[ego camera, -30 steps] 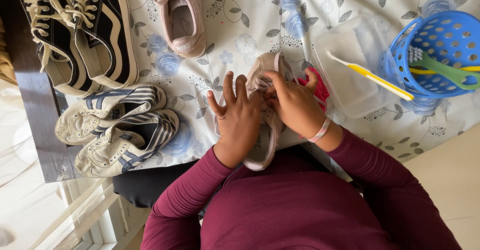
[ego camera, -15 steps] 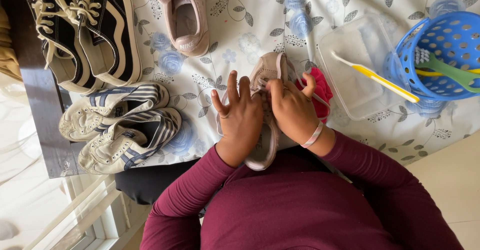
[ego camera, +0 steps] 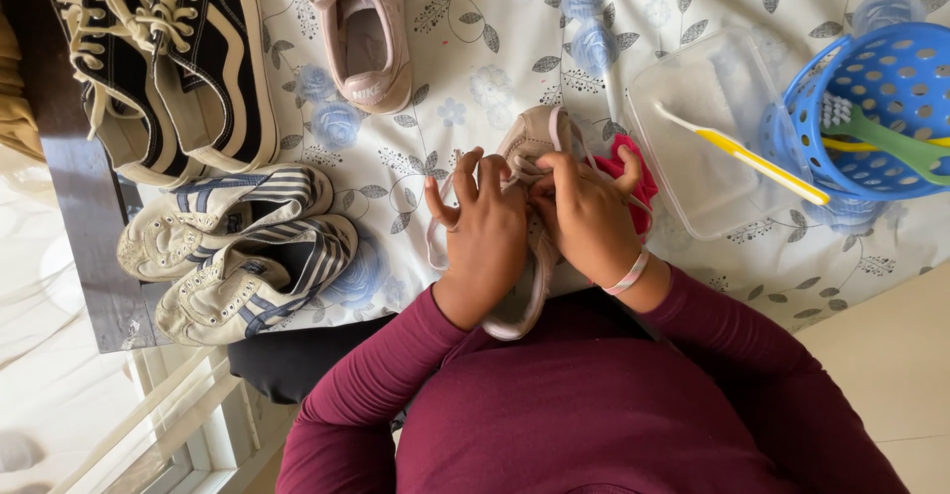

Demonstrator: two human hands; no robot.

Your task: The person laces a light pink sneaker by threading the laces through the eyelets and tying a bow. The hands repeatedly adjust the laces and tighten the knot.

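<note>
A pale pink sneaker [ego camera: 529, 138] lies toe-away on the flowered tablecloth [ego camera: 465, 49], heel at the table's near edge. My left hand [ego camera: 482, 232] and my right hand [ego camera: 584, 217] both rest on top of it and pinch its pale laces between the fingers. A loop of lace [ego camera: 435, 242] hangs out to the left of my left hand. A red cloth [ego camera: 633, 172] peeks out from under my right hand. The matching pink sneaker [ego camera: 366, 34] lies further away, up and to the left.
Two black sneakers [ego camera: 158, 58] and two white striped sneakers [ego camera: 237, 251] lie at the left. A clear plastic tub [ego camera: 712, 128] holding a yellow-handled brush [ego camera: 752, 157] sits at the right, beside a blue perforated basket [ego camera: 871, 108] with a green brush [ego camera: 881, 138].
Both hands have shifted a little on the laces of the pink sneaker, the fingers closing in on them. The shoe stays in place.
</note>
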